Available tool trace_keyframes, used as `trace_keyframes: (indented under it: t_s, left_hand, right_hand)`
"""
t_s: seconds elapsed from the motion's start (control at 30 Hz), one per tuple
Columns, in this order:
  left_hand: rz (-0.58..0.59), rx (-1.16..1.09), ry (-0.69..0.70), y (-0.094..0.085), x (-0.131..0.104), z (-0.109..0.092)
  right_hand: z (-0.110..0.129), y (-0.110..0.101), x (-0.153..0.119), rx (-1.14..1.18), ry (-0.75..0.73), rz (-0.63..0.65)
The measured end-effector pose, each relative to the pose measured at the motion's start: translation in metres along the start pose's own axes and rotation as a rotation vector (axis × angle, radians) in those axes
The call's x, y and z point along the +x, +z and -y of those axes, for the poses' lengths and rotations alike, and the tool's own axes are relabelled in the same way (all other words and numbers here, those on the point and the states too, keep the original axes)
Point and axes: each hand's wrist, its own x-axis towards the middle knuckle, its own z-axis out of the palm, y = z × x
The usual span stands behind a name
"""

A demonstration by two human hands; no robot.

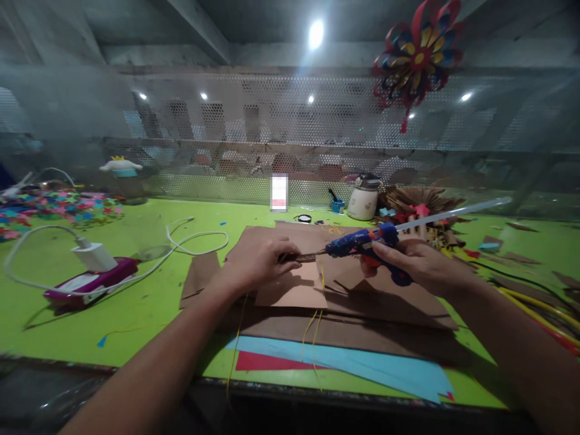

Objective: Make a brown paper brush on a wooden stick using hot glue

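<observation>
Glue gun [353, 243] in right hand [421, 263], brown piece [307, 258] in left hand [260, 257]

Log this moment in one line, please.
left grip: brown strip | right grip: hot-glue gun | nozzle: near strip | below: cardboard sheets

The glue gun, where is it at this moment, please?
In the head view, the blue glue gun is right of centre, held in the right hand, its nozzle near the brown strip in the left hand.
</observation>
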Motion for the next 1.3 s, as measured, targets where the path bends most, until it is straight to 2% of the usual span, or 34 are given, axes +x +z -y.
trace_keyframes:
  t_s: [0.3,0.53,0.8,1.3]
  left_hand:
    - [-0.004,0.081,0.046,0.001,0.001,-0.004]
    - [-0.018,0.114,0.035,-0.001,0.000,-0.007]
    - [0.018,0.081,0.022,-0.006,0.001,-0.012]
    - [0.019,0.080,0.041,-0.004,0.000,-0.008]
  right_hand:
    - [0.007,0.008,0.001,0.011,0.008,-0.010]
    - [0.001,0.011,0.004,-0.032,0.002,-0.019]
    - [-0.002,0.011,0.004,-0.091,0.004,-0.007]
    - [-0.002,0.011,0.001,-0.184,0.017,-0.037]
